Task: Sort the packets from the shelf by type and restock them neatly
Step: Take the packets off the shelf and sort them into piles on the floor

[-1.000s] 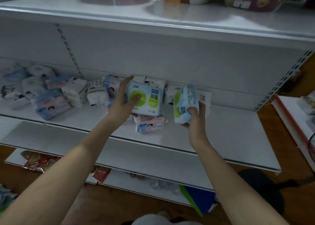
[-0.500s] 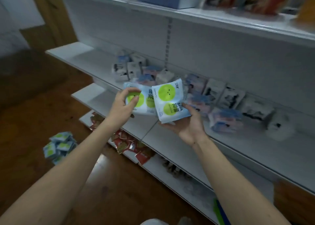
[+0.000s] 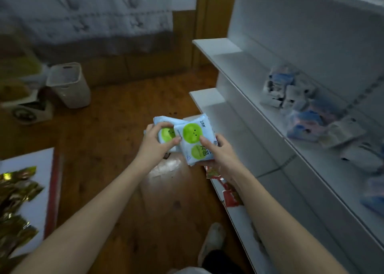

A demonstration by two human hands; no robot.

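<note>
A person's two bare forearms reach forward over a brown wooden floor (image 3: pixel 108 170), beside a white metal shelving unit (image 3: pixel 259 128) that runs along the right. The left hand (image 3: pixel 154 142) curls its fingers and thumb around a pale blue plastic packet printed with a green smiley circle (image 3: pixel 165 133). The right hand (image 3: pixel 220 151) grips a second pale blue packet with two green circles (image 3: pixel 194 142), thumb pressed on its front and fingers underneath. The two packets overlap, the right one lying partly over the left, held in the air above the floor just left of the shelves' edge. On the middle shelf, well to the right, lies a blurred jumble of white, blue and pink packets (image 3: pixel 307 111). Red wrappers (image 3: pixel 226 188) sit on the lowest shelf under the right wrist. A white plastic bin (image 3: pixel 69 84) stands on the floor at the far left. Gold foil packets (image 3: pixel 16 199) lie on a white board at the lower left.
</note>
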